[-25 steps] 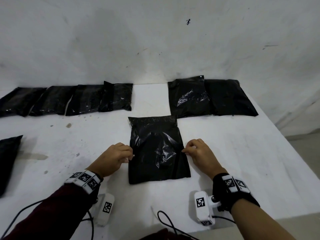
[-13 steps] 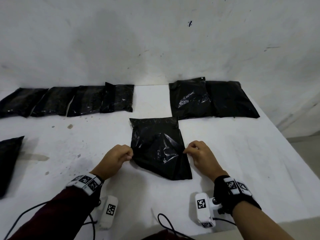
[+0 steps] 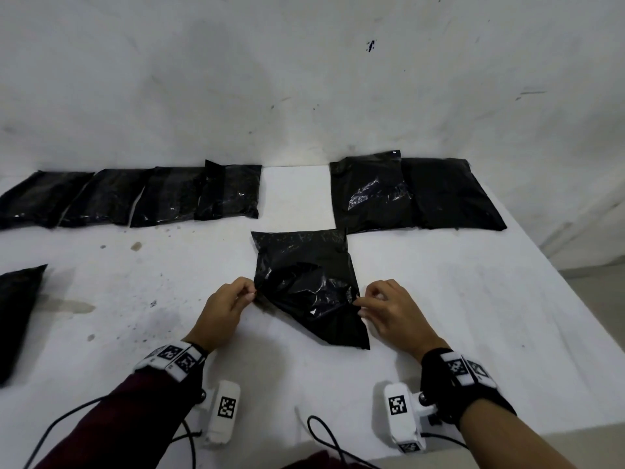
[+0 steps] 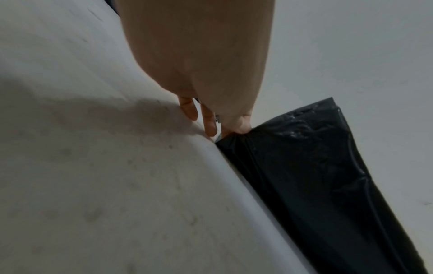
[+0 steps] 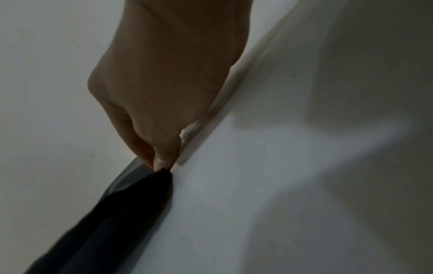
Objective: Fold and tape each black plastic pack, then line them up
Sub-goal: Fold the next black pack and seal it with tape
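Observation:
A black plastic pack point(image 3: 304, 269) lies in the middle of the white table point(image 3: 456, 316), its near part lifted and crumpled toward the far end. My left hand point(image 3: 250, 294) pinches its left edge, and my right hand point(image 3: 358, 304) pinches its right edge. The left wrist view shows my fingers point(image 4: 234, 128) gripping the pack point(image 4: 316, 176) at a corner. In the right wrist view my fingertips point(image 5: 161, 163) pinch the dark plastic point(image 5: 121, 213).
Several black packs point(image 3: 135, 196) lie in a row at the back left against the wall. Two larger packs point(image 3: 416, 192) sit at the back right. Another black pack point(image 3: 17, 309) lies at the left edge. Cables point(image 3: 324, 438) run along the near table edge.
Both hands pinched the pack's side edges and lifted its near end up and away from me; the near left corner rose first, and the plastic now bunches over the middle.

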Tool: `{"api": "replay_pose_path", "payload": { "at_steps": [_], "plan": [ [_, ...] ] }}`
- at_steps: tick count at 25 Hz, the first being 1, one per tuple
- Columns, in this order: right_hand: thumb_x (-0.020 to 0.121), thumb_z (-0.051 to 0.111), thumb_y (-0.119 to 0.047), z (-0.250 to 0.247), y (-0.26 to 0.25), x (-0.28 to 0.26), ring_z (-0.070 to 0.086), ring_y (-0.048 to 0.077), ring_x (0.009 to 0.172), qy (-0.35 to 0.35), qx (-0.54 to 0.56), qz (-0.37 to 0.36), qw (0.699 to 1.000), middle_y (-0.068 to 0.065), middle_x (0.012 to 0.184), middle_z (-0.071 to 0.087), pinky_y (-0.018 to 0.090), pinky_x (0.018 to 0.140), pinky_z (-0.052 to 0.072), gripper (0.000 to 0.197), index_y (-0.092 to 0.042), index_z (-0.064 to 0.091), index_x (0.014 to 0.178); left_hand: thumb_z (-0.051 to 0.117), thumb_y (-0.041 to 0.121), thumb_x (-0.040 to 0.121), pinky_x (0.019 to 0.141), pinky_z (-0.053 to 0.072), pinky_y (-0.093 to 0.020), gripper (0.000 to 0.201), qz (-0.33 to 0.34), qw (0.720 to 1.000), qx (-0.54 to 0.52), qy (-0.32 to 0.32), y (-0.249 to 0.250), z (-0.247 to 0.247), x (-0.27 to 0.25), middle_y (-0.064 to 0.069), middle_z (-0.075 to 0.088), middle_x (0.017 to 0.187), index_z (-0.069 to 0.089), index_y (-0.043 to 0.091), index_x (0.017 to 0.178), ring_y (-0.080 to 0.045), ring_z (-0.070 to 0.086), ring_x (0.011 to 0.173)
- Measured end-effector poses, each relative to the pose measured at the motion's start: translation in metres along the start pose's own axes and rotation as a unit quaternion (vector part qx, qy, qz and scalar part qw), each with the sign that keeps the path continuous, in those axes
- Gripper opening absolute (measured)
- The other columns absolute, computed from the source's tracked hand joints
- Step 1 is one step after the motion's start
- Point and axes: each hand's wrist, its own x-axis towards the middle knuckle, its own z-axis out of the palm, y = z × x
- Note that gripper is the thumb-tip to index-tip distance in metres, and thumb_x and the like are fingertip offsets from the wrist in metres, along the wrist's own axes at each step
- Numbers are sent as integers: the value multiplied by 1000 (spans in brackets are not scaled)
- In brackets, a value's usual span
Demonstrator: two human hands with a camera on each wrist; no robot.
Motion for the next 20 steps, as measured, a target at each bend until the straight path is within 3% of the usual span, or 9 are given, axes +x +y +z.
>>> {"api": "replay_pose_path", "payload": {
  "at_steps": [3, 7, 10, 14, 17, 20],
  "plan": [
    [83, 55, -24, -2, -5, 2, 50, 20, 79, -8, -5, -1, 1000, 0, 88, 57, 32, 65, 46, 17, -19, 68, 93, 42, 29, 82, 62, 34, -20, 7, -1, 1000, 3, 3, 8, 0, 0, 5, 49, 66, 46, 29, 76, -2, 44, 65],
    [66, 44, -18, -7, -10, 2, 50, 20, 81, -26, 6, -12, 1000, 4, 91, 60, 27, 69, 42, 39, -14, 69, 95, 44, 25, 90, 59, 33, -26, 15, -32, 999, 1, 8, 10, 2, 3, 4, 46, 62, 44, 25, 75, -8, 39, 56],
    [73, 57, -30, -8, -11, 3, 52, 20, 79, -34, -9, -15, 999, 3, 90, 59, 27, 68, 42, 32, -15, 68, 99, 45, 13, 96, 62, 33, -32, 27, -65, 997, 25, 17, 10, 7, 9, 2, 46, 61, 41, 26, 73, -14, 40, 57],
    [69, 63, -9, 2, -8, 7, 48, 18, 78, 14, 7, -5, 1000, 3, 87, 59, 22, 67, 40, 24, -12, 68, 93, 44, 15, 97, 65, 35, -33, 27, -86, 996, 33, 16, 12, 9, 12, 4, 47, 60, 42, 28, 73, -15, 42, 58],
    [77, 64, -14, 5, -7, 12, 53, 21, 76, 47, 90, 78, 992, 3, 82, 61, 26, 68, 41, 10, -5, 67, 81, 46, 13, 96, 65, 36, -28, 22, -87, 995, -35, 16, 13, 4, 8, -1, 51, 69, 47, 23, 77, -15, 44, 63],
    [79, 72, -15, 1, -4, 20, 55, 20, 73, -1, 174, 198, 965, 4, 76, 61, 31, 68, 43, 14, -3, 65, 75, 52, 12, 93, 75, 43, -17, 14, -73, 992, -96, -26, 12, -6, 2, 5, 64, 85, 58, 25, 91, -4, 58, 78]
  ]
}}
